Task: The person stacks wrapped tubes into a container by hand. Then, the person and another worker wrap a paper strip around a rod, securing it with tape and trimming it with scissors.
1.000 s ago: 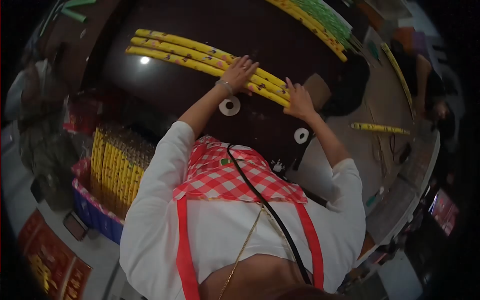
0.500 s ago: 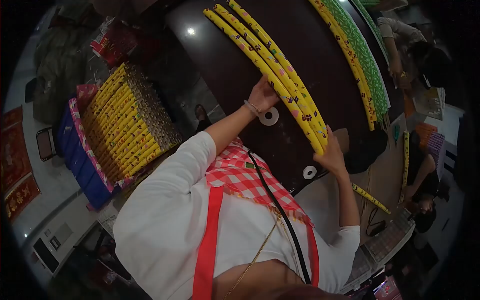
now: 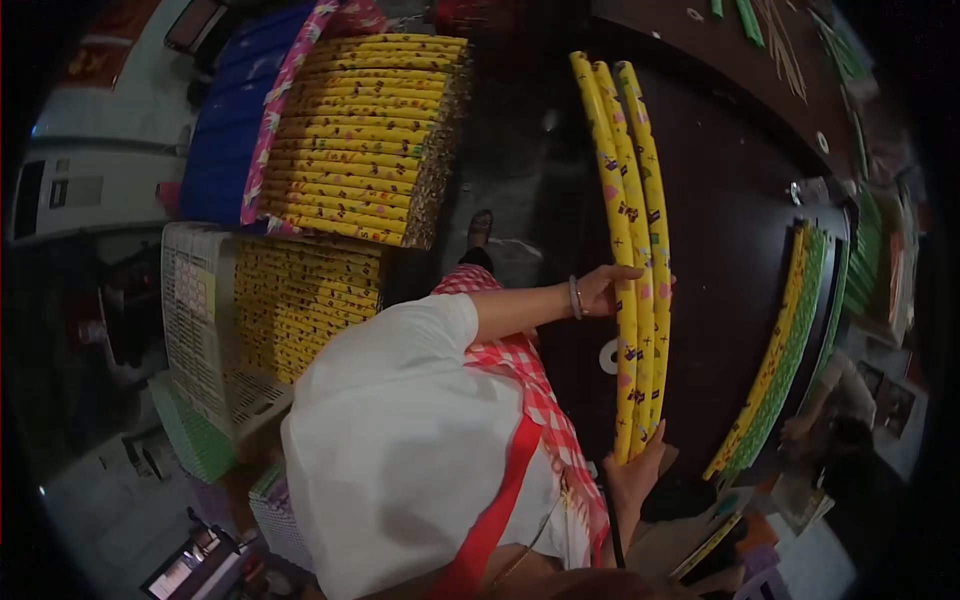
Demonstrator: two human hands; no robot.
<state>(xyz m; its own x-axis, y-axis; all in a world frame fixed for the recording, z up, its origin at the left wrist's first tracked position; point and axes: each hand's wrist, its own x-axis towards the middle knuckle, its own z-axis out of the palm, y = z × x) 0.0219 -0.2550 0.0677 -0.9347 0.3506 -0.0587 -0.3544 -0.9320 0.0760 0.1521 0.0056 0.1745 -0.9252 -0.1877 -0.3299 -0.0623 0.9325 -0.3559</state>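
Note:
Three long yellow patterned rolls (image 3: 630, 210) lie side by side across my two hands. My left hand (image 3: 602, 290) is closed round them near the middle, the thumb on top and a fingertip showing at the far side. At their near ends my right hand (image 3: 638, 470) grips the rolls, its fingers partly hidden. A white ring-shaped roll (image 3: 609, 357) lies on the dark table (image 3: 715, 230) beside the yellow rolls.
On the left, a blue bin (image 3: 235, 110) with pink trim and a white plastic basket (image 3: 200, 320) hold stacked yellow rolls (image 3: 360, 130). More yellow and green rolls (image 3: 790, 360) lie on the right. A co-worker's arm (image 3: 830, 400) is beyond them.
The view has turned left toward the bin. Both hands have lifted the three rolls from the table and swung them round, so they now stand nearly upright in view.

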